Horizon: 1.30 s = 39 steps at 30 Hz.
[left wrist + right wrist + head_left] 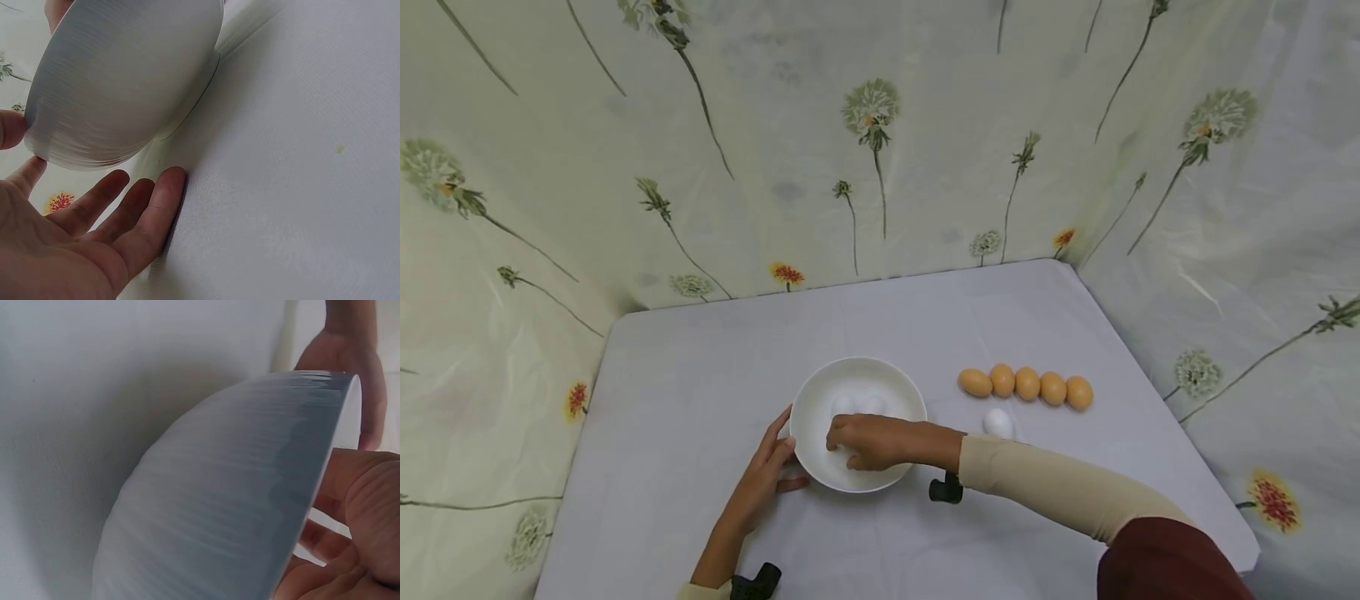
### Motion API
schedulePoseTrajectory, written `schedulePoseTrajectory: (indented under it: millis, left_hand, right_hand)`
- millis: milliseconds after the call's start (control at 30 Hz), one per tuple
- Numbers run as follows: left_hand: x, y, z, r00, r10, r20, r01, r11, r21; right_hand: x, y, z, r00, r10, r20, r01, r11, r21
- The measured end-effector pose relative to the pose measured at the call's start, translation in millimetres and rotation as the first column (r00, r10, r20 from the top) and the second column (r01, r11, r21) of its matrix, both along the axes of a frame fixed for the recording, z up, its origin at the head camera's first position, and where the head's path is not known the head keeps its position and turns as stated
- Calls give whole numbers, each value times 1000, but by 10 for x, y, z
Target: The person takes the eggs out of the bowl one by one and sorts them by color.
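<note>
Head view put the white bowl (812,454) near the middle of the desk (692,375), upright, with two white eggs (843,404) showing faintly inside it. Over them reached the right hand (876,442), its fingers curled down into the bowl; whether they had hold of an egg could not be told, since the back of the hand hid the grasp. The left hand (760,479) rested at the near left of the rim, thumb and forefinger touching it and the other fingers loosely spread below, gripping nothing. That light touch seemed enough to steady the bowl, and the step looked best done low and slowly, since shells knocking together could crack. Lifting the hand clear of the rim before any sideways move seemed wise, as one loose white egg (998,422) lay right beside the sleeve (1052,479) and a low forearm could have rolled it. Just beyond that egg, five brown eggs (1027,384) sat in a row, with bare cloth between them and the right edge. More open room lay left of the bowl and behind it, up to the flowered curtain (760,150).
</note>
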<state>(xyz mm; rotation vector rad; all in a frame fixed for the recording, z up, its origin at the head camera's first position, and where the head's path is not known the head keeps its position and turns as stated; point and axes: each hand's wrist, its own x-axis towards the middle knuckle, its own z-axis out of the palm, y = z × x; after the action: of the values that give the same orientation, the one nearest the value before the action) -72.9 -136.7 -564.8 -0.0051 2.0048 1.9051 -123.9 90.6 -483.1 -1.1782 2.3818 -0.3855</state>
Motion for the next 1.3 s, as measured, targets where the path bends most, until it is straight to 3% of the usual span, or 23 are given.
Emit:
schedulePoseTrajectory:
  millis: [1000, 1300]
  left_hand:
    - [10, -1, -16, 1000, 1, 9, -1, 1000, 21]
    - [-7, 1, -17, 1000, 0, 6, 0, 1000, 2]
  right_hand:
    - [16, -28, -84, 1000, -11, 3, 11, 1000, -15]
    - [12, 101, 53, 1000, 1, -2, -1, 995, -97]
